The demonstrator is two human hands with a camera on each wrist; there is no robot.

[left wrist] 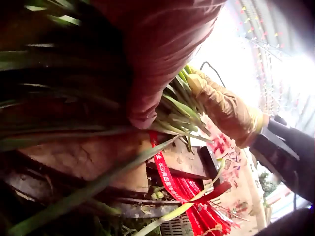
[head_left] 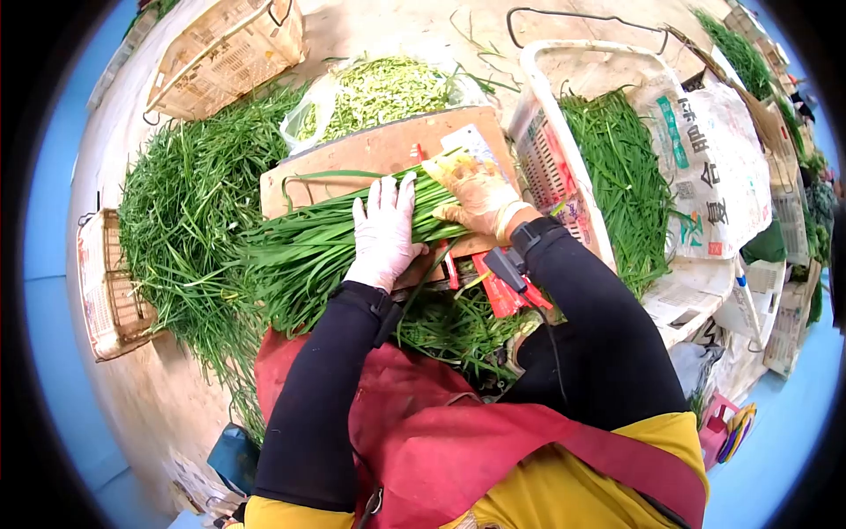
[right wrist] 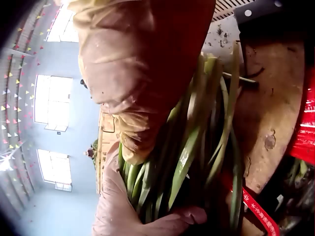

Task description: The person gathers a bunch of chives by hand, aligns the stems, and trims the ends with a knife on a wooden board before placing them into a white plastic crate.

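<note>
A bundle of long green leafy stalks [head_left: 308, 242] lies across a brown board [head_left: 352, 154]. The gloved left hand [head_left: 385, 225] clasps the bundle from above, fingers spread over its far side and thumb [right wrist: 184, 216] at its near side. To its right, the yellowish-gloved right hand [head_left: 480, 194] grips the pale stalk ends, which show below that hand [right wrist: 133, 73] in the right wrist view. In the left wrist view the left hand [left wrist: 162, 54] covers part of the stalks [left wrist: 184, 105]. Red printed strips [head_left: 502, 286] hang at the board's near edge.
Loose greens [head_left: 203, 194] are heaped at left, between crates [head_left: 229, 57]. Behind the board sits a clear bag of chopped green pieces [head_left: 388, 93]. A white basket [head_left: 604, 216] at right holds more greens [head_left: 617, 167]. A dark-handled blade [right wrist: 256, 11] lies on the board.
</note>
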